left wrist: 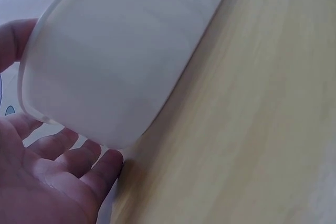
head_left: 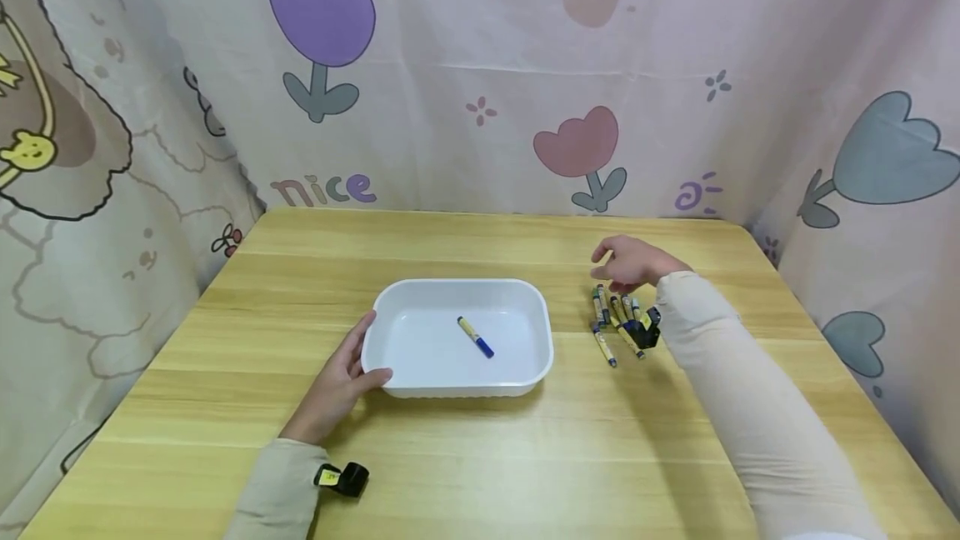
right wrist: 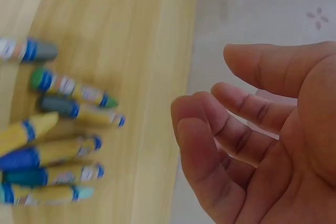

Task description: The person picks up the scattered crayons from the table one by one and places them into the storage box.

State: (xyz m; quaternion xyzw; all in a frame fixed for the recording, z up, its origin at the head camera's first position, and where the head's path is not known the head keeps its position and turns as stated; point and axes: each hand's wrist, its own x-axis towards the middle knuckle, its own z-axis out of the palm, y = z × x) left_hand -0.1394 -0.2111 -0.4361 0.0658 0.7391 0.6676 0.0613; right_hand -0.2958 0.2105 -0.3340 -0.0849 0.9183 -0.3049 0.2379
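A white plastic tray (head_left: 397, 340) stands on the table, with a single crayon (head_left: 476, 337) lying inside it, yellow-wrapped with a blue end. My left hand (head_left: 337, 386) grips the tray's left end, thumb over the rim and fingers along the outer wall (left wrist: 105, 66). Right of the tray lies a loose group of crayons (head_left: 603, 346). Above them hovers my right hand (head_left: 633, 263), its fingers loosely bent and apart from the thumb, holding nothing. In the right wrist view a green crayon (right wrist: 73, 86) lies among several others, away from the fingers.
The wooden table (head_left: 480, 465) extends around the tray, ending at a printed curtain (head_left: 450, 107) behind and at the sides. Small black wrist cameras sit at the left cuff (head_left: 351, 480) and the right cuff (head_left: 647, 328); the right one partly covers the crayons.
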